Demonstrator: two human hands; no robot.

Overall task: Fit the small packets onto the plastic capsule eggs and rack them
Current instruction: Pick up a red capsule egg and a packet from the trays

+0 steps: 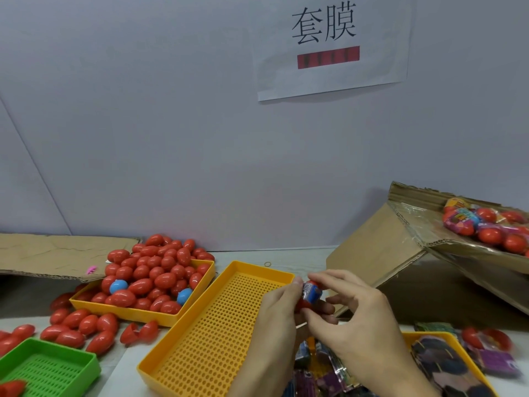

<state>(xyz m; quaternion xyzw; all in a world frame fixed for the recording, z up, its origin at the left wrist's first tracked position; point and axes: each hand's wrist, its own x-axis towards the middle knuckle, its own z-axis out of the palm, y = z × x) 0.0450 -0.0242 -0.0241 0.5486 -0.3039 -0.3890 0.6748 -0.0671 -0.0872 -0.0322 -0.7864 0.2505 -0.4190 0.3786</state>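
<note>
A red capsule egg with a small blue printed packet round it is held between both hands over the right rim of an empty yellow perforated tray. My left hand grips the egg from the left, thumb near its top. My right hand pinches the packet and egg from the right. A second yellow tray at the left is heaped with red eggs and two blue ones. Loose packets lie below my hands.
Loose red eggs spill on the table at the left beside a green tray. A yellow tray of dark packets sits at the lower right. A tilted cardboard box at the right carries sleeved eggs. Flat cardboard lies at the back left.
</note>
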